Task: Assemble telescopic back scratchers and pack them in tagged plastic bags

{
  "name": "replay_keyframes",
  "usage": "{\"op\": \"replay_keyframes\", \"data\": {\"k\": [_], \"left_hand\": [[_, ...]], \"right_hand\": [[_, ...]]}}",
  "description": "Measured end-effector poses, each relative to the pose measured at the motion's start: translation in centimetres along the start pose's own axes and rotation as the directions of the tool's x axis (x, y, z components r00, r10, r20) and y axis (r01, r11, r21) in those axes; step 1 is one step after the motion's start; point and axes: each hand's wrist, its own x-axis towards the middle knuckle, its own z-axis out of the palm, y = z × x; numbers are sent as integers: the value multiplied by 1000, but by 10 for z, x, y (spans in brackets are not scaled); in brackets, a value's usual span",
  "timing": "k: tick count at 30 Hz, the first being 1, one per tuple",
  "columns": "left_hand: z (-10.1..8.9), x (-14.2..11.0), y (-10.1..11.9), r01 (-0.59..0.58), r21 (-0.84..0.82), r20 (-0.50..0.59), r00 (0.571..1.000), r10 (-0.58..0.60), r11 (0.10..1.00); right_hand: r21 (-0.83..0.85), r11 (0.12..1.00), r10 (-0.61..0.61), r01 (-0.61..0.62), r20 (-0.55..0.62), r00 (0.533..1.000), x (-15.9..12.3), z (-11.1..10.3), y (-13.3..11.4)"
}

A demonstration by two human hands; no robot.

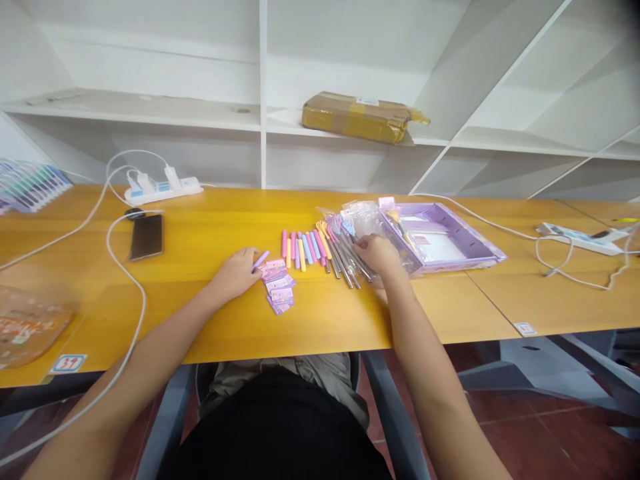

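Note:
My left hand (pixel 234 273) is closed around a short purple handle sleeve (pixel 261 260), just left of a loose stack of pink-purple printed cards (pixel 280 283). Pastel handle sleeves (pixel 303 249) in pink, yellow, purple and blue lie in rows beyond the cards. Beside them is a pile of metal rods with small hand-shaped heads, which look like back scratchers (pixel 342 257). My right hand (pixel 376 253) reaches onto the right side of this pile, fingers bent together by the rods and clear plastic bags (pixel 364 215); what they pinch is hidden.
A purple open box (pixel 475 256) with a few items inside stands right of the pile. A phone (pixel 147 237), a power strip (pixel 165 190) and white cables lie at left. Another power strip (pixel 580 238) is at right. A taped carton (pixel 357 119) rests on the shelf.

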Motion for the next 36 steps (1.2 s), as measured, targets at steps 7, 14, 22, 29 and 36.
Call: {"op": "replay_keyframes", "data": {"k": [7,14,22,29,36], "left_hand": [[0,0,0,20,33,21,1000,-21,999],[-6,-1,5,39,8,37,999,-39,999],[-18,-6,13,90,-9,55,995,-89,996],[-9,-9,20,-43,-219,-61,998,31,975],[-9,-14,31,-184,-362,-62,983,173,914]], "right_hand": [[-59,996,62,-60,48,997,-2,-4,-16],[-92,989,119,-116,20,993,-2,-3,-23],[393,918,133,-44,-202,970,6,-2,2],[915,367,302,170,-290,908,5,-7,-11],[993,-67,-113,98,-105,988,-19,-18,-43]]}}
